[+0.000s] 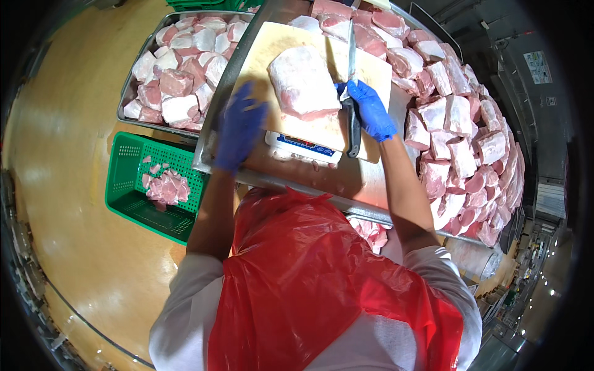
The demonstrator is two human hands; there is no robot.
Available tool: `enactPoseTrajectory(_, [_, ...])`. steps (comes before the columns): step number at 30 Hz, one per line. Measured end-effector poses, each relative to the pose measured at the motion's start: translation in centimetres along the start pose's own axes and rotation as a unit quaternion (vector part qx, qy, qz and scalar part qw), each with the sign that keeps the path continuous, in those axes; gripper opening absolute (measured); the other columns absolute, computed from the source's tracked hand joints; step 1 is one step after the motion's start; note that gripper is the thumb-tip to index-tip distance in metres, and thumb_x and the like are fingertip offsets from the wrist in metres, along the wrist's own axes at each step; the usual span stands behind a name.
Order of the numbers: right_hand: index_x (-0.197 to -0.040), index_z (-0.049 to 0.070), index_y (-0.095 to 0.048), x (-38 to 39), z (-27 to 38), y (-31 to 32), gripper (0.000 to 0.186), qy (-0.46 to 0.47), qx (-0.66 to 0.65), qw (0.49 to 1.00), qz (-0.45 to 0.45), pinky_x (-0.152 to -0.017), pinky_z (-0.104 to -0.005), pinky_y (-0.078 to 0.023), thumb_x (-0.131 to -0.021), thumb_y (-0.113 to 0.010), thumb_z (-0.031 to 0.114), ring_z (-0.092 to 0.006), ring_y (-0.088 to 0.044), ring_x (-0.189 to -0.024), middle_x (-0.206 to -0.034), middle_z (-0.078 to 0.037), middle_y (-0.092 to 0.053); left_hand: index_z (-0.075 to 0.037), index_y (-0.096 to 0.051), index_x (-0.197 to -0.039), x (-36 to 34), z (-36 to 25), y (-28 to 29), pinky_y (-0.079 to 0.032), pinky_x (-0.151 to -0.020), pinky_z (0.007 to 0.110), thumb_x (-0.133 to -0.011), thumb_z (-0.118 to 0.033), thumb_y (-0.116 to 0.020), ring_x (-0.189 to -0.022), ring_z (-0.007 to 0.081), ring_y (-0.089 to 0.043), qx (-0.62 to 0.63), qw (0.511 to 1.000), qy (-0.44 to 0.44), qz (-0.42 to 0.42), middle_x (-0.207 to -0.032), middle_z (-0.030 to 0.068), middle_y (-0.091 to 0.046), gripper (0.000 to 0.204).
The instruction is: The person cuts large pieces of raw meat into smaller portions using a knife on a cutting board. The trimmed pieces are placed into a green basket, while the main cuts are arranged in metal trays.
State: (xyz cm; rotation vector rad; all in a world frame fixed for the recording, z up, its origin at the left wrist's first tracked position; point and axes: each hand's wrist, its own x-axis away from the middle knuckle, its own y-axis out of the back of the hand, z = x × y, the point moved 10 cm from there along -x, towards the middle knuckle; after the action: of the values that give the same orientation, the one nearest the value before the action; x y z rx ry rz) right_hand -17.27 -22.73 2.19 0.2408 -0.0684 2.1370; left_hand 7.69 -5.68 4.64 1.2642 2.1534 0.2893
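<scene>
A large pale slab of raw meat (303, 80), fat side up, lies on a cream cutting board (257, 59). To its right, my blue-gloved right hand (369, 110) is closed around a knife (352, 130) where the blade meets the black handle. The blade points away from me, and the handle end hangs toward me. My left hand (242, 127), also gloved in blue, is over the board's left edge, apart from the meat. It is blurred, but its fingers look stretched out with nothing in them. A digital scale (303, 148) shows under the board's near edge.
Cut meat chunks (458, 142) are heaped along the right. A metal tray (129, 102) of meat blocks stands at the left. Below it, a green perforated basket (117, 185) holds small trimmings. The metal table's near edge (291, 184) runs in front of my red apron.
</scene>
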Motion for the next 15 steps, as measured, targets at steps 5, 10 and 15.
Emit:
enactPoseTrajectory(5, [-0.111,0.0,-0.067,3.2,-0.3,-2.7,0.033,0.014,0.019,1.0,-0.007,-0.08,-0.0262,-0.047,-0.105,-0.054,0.029,-0.0105,-0.059,-0.082,-0.093,-0.004,-0.068,0.002,-0.062,-0.125,-7.9,-2.9,-6.5,-0.053,-0.092,0.039,-0.084,-0.011,-0.066,-0.106,0.0336,-0.067,0.09,0.986,-0.104,0.09,-0.117,0.0248,-0.066,0.043])
enactPoseTrajectory(10, [-0.105,0.001,-0.064,8.6,-0.2,-7.5,0.024,-0.026,0.026,0.999,-0.025,-0.066,-0.0334,-0.052,-0.105,-0.056,0.023,-0.017,-0.064,-0.07,-0.083,-0.01,-0.069,-0.002,-0.067,-0.117,-10.3,1.2,-6.4,-0.054,-0.085,0.034,-0.082,-0.011,-0.068,-0.092,0.0278,-0.067,0.126,0.988,-0.088,0.029,-0.101,0.0171,-0.068,0.037])
enactPoseTrajectory(15, [-0.097,0.002,-0.058,7.9,4.2,-5.7,0.023,0.126,0.379,0.911,-0.098,-0.058,-0.0436,-0.051,-0.102,-0.058,0.024,-0.0375,-0.065,-0.064,-0.071,-0.02,-0.065,-0.003,-0.063,-0.099,-2.4,-4.2,-3.5,-0.051,-0.071,0.036,-0.076,-0.008,-0.074,-0.074,0.0232,-0.06,0.065,0.992,0.049,-0.094,-0.082,0.0097,-0.06,0.026])
